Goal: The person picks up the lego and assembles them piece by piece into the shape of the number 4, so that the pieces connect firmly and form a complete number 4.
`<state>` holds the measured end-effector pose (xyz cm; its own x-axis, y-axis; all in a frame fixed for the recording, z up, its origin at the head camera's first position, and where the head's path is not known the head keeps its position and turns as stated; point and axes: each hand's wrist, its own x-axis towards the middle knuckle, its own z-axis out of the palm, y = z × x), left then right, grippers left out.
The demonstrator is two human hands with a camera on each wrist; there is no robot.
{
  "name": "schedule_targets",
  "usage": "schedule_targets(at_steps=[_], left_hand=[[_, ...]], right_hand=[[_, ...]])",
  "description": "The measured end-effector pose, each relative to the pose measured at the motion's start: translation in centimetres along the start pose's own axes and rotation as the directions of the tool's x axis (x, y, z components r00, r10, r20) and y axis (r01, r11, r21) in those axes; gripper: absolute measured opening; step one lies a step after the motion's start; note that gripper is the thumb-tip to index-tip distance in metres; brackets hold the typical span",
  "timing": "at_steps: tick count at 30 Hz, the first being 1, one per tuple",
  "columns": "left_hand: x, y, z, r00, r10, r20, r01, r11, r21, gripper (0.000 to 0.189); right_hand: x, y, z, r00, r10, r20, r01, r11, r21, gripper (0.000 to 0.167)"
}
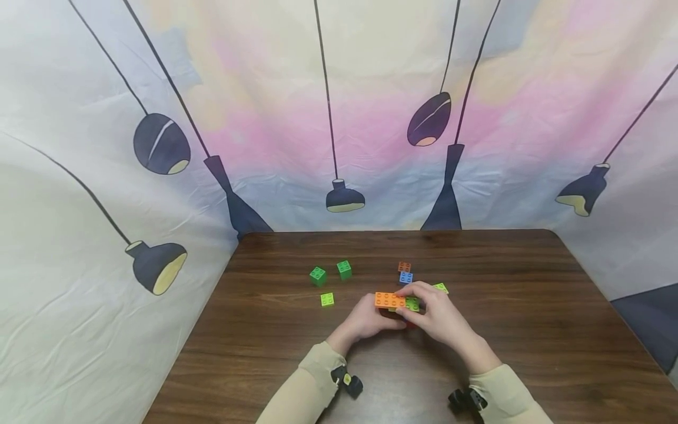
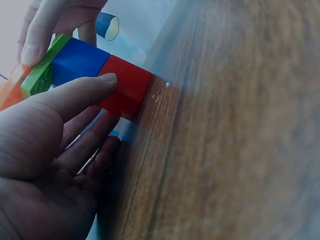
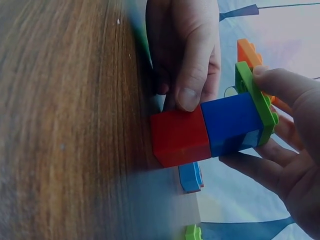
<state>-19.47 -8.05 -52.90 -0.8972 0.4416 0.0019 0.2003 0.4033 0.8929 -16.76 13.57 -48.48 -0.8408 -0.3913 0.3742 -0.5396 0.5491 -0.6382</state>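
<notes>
Between the two hands stands a stack of toy building bricks. At its bottom is a red brick, with a blue brick above it. A flat light-green brick lies over the blue one, and an orange brick tops the stack, jutting out to the left. My left hand grips the red brick, its thumb on one face and fingers around the far side. My right hand pinches the upper part of the stack near the green and orange bricks. The red brick's base is at the tabletop; whether it touches cannot be told.
On the brown wooden table, two green bricks and a lime flat brick lie left of the stack. Behind it are a reddish-orange brick and a light-blue brick. Another lime brick shows beyond the right hand.
</notes>
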Motion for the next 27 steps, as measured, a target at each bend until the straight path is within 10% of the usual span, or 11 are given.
schedule_targets(at_steps=[27], left_hand=[[0.63, -0.28, 0.34, 0.999, 0.038, -0.035, -0.035, 0.995, 0.093, 0.021]], right_hand=[[-0.1, 0.61, 0.19, 0.995, -0.095, 0.038, 0.099, 0.987, -0.124, 0.022]])
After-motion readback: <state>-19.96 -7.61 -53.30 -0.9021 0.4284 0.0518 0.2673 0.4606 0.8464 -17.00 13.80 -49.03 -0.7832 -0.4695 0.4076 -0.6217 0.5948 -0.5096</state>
